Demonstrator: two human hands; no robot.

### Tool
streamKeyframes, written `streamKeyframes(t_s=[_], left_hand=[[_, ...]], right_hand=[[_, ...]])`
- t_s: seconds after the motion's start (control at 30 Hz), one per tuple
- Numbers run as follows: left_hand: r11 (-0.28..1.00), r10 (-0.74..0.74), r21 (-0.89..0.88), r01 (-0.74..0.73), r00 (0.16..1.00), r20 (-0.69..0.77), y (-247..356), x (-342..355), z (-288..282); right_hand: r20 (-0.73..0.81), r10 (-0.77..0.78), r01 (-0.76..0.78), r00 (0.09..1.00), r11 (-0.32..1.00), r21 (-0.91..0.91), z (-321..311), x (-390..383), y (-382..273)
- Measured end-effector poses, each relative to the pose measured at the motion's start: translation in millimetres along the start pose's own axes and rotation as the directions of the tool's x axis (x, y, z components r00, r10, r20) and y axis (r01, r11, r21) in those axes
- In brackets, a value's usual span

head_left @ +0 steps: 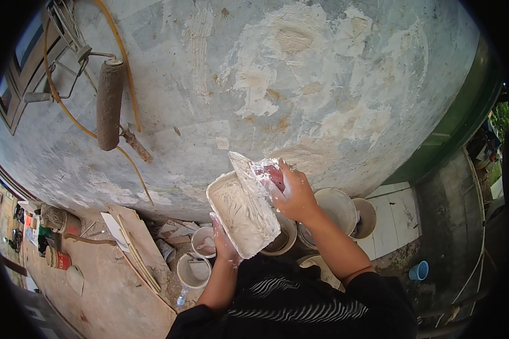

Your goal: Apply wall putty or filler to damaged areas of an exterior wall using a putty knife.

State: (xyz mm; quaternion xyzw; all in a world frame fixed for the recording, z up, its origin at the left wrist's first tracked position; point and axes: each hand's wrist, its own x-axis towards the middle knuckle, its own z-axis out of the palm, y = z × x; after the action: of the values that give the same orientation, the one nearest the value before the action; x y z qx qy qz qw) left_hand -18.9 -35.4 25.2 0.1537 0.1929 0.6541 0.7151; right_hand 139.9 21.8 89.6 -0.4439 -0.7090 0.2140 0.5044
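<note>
My left hand (225, 242) is closed round the near left side of a rectangular tray (215, 210), its rim crusted with plaster. Pale, creamy plaster (244, 217) with smeared ridges fills the tray. Over the tray's far right edge, my right hand (295, 193) grips the reddish handle of a putty knife (244, 167). Wet plaster coats the blade and spatters my right fingers. The wall (201, 124) rises just beyond, grey and patched with rough plaster (294, 40).
A paint roller (108, 107) hangs on the wall at left beside a yellowish hose (131, 93). Several buckets (336, 206) stand along the wall's foot. Boards (131, 231) and a bottle (182, 296) lie at lower left. A blue basket (418, 271) sits at right.
</note>
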Motion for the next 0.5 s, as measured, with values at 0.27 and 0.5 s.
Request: streamKeyframes(t_s=[0.27,0.5], left_hand=[[0.998,-0.015,0.058,0.014,1.000,0.008,13,3,14],[0.980,0.019,0.201,-0.010,0.999,-0.044,17,14,-7]], right_hand=[[0.093,-0.242,0.251,0.966,0.962,-0.102,16,0,11],[0.181,-0.216,0.217,0.960,0.976,0.010,33,-18,27]])
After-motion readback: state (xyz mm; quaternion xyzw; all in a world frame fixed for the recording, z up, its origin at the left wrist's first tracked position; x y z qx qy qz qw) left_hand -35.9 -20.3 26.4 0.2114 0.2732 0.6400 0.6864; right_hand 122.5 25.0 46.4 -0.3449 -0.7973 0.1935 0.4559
